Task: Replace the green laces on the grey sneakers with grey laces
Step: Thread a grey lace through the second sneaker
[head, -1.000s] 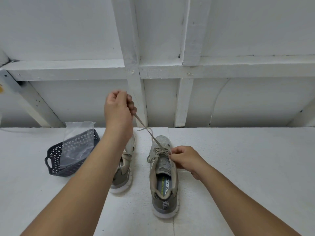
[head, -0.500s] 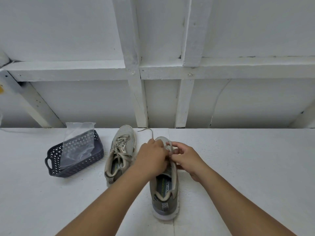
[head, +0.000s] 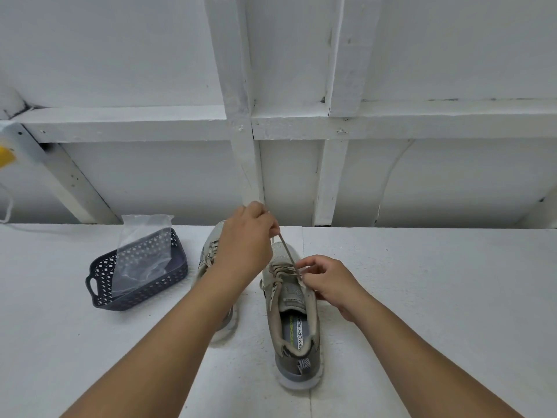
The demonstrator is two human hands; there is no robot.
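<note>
While left hand [head: 244,239] pinches lace [head: 286,251] taut, right hand [head: 328,282] pinches sneaker [head: 294,312] eyelet edge.

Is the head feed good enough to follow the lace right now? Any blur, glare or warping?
Head view: light is even and soft, with no glare and only faint shadows under the right sneaker. The lace reads sharp between the left hand and right hand. Wide-angle warping bends the wall beams. The left sneaker is mostly hidden by the left arm.

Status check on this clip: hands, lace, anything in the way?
Left hand pinches grey lace, pulling it taut. Right hand pinches lace at the eyelets of the near sneaker. Other sneaker partly hidden behind left arm. Nothing blocking.
</note>
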